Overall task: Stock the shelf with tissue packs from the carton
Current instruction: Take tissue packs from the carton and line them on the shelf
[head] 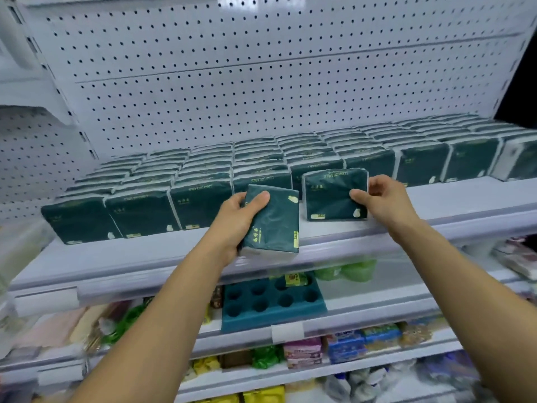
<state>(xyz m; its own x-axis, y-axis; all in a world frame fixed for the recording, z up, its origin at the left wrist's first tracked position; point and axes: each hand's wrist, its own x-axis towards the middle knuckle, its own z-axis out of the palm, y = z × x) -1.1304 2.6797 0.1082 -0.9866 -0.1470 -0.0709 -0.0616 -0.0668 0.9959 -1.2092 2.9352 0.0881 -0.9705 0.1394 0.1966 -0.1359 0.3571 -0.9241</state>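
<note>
Already the shelf point(436, 205) looks close to full: rows of dark green tissue packs point(200, 205) stand upright from the left end to the far right, several deep back toward the pegboard panel point(261, 91). What seems left is the near front row, where bare shelf shows ahead of the packs. The carton is not in view, so how many remain cannot be told.

The right hand point(383, 199) pinches the right edge of an upright pack point(334, 196) standing on the shelf, face toward the camera, long axis roughly vertical. The left hand point(236, 222) grips a second pack point(274, 222) just above the shelf's near edge, thumb across its face, tilted, its long axis running near to far.
</note>
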